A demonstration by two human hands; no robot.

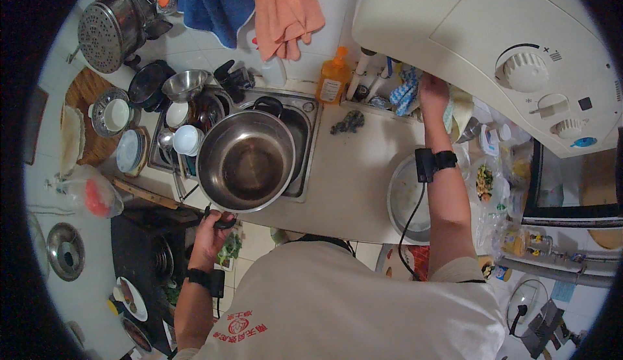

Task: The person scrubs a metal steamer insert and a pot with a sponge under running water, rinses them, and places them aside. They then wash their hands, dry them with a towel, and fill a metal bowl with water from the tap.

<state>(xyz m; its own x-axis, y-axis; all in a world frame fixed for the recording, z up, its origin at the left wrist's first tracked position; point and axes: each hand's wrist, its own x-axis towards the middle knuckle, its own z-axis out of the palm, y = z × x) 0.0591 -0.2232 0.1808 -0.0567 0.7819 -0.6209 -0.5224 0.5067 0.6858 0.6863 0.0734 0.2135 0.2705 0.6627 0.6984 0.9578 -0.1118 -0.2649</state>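
Observation:
My left hand (211,236) grips the near black handle of a large stainless steel pot (248,163). The pot is tilted over the sink (307,165); its inside is wet-looking, with a brown-stained bottom. My right hand (433,92) reaches up beneath the white water heater (467,34), among hanging cloths. A blue-and-white checked cloth (405,92) is just left of its fingers, and a pale green and yellow cloth (457,109) hangs on the other side. The fingers are partly hidden, so whether they hold a cloth does not show.
Bowls (187,138), a steel basin (185,85) and stacked plates (129,150) crowd the left. On the counter (350,180) lie a dark scouring pad (348,122) and, under my right forearm, a large metal basin (404,199). An orange soap bottle (333,77) stands by the wall pipes (360,70).

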